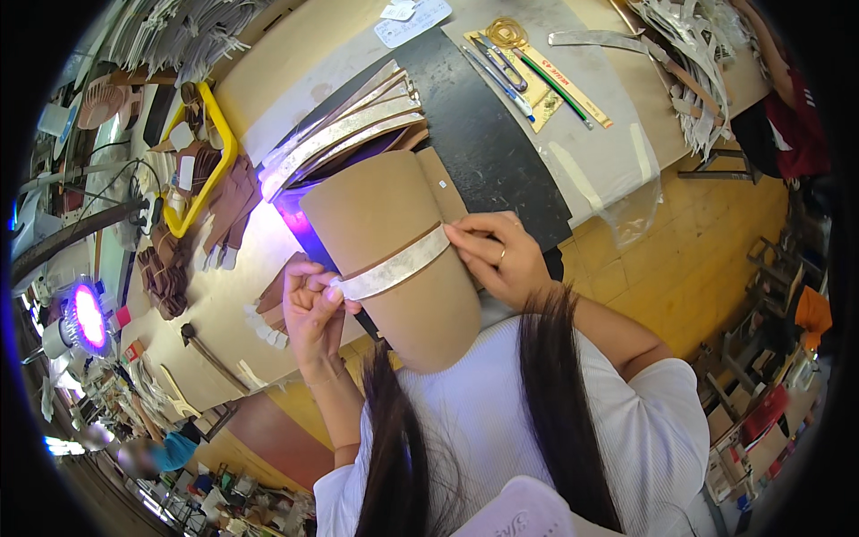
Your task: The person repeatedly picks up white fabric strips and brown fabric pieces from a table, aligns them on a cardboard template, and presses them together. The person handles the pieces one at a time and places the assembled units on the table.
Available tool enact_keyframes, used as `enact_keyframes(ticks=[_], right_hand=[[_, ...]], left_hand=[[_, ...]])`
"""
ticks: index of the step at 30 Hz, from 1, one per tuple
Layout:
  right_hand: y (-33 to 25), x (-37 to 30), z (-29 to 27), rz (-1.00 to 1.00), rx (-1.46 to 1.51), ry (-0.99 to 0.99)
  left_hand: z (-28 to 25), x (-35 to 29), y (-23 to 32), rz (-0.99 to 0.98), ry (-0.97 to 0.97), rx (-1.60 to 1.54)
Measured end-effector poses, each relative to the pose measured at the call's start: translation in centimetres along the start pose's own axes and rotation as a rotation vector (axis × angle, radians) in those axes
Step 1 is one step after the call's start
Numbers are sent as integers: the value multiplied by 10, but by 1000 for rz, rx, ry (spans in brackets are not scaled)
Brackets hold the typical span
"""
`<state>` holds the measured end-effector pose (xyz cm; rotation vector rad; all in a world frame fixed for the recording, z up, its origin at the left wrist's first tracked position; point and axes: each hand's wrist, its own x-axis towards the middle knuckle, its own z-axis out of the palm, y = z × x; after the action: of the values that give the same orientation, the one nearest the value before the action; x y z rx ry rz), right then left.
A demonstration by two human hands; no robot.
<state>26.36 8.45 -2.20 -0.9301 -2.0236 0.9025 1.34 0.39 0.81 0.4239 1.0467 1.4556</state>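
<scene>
A brown strip with a whitish face (394,271) lies across a large curved brown board (371,201) in front of my chest. Thumb and fingers of my left hand (313,309) pinch the strip's left end, beside the board's left edge. At the board's right edge, my right hand (503,258) grips the other end; a ring circles one finger. Just beyond the board is a stack of similar pale-faced strips (344,139), some curling up at their ends. Part of the black mat (483,116) under all this is covered.
At the far right of the mat are pens (555,88), scissors (506,70) and a coil of tan cord (507,33). A yellow-rimmed tray (228,139) with brown pieces stands left. A lit purple lamp (88,318) is farther left; white scraps (698,67) pile at back right.
</scene>
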Motion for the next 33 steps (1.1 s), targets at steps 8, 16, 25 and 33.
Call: enact_keyframes(ticks=[8, 16, 25, 33], right_hand=[[11, -6, -15, 70, 14, -95], [-86, 73, -43, -470, -21, -230], [-57, 55, -9, -388, 27, -564], [-10, 1, 0, 66, 466, -386]], left_hand=[[2, -4, 1, -6, 50, -15], [9, -12, 6, 94, 11, -60], [5, -6, -16, 149, -33, -165], [-4, -4, -22, 84, -54, -218]])
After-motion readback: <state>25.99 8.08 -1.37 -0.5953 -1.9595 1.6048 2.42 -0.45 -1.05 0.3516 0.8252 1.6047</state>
